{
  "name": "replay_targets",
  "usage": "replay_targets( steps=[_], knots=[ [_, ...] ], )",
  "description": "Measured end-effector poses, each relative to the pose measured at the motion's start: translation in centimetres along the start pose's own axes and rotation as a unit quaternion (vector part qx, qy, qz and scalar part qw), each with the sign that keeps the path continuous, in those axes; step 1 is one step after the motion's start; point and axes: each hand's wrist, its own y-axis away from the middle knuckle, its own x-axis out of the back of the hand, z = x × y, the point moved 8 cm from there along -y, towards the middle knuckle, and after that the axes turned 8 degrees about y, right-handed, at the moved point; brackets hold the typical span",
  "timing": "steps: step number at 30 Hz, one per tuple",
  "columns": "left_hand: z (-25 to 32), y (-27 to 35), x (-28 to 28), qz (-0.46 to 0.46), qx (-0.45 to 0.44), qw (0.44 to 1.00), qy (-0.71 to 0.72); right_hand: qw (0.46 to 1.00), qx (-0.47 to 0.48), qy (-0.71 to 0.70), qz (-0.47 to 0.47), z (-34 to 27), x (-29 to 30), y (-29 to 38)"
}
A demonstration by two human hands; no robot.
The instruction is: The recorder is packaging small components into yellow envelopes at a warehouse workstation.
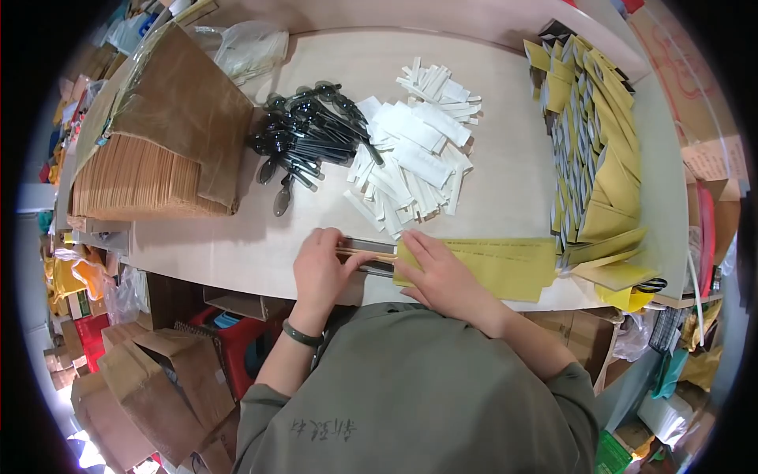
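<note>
My left hand (324, 265) grips a bundle with wooden chopsticks (379, 256) and dark plastic utensil handles (376, 271). The bundle's right end is at the mouth of a yellow paper sleeve (497, 266), one of a few overlapping sleeves bearing print. My right hand (438, 272) lies on the sleeve's left end, fingers pressed around its mouth. Beyond my hands are a heap of white paper packets (414, 154) and a pile of dark plastic spoons (308, 130). What is inside the sleeve is hidden.
A cardboard box (183, 112) with tightly stacked brown paper edges stands at the left. Filled yellow sleeves (610, 178) are heaped along the right side wall. A clear plastic bag (251, 50) lies at the back left. Scissors handles (651, 285) show at the right edge.
</note>
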Motion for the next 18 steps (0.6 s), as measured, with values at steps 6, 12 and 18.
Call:
replay_targets(
  steps=[6,12,18],
  knots=[
    [-0.3,0.3,-2.6,-0.031,0.094,0.983,0.156,1.0,-0.017,0.013,0.002,0.4,-0.1,-0.1],
    [3.0,2.2,-3.3,-0.189,-0.021,0.956,0.222,1.0,-0.009,0.007,0.028,0.2,-0.5,0.7],
    [1.8,2.2,-0.6,-0.028,-0.256,0.954,-0.153,0.989,0.072,0.029,0.128,-3.1,0.9,-2.5]
  ],
)
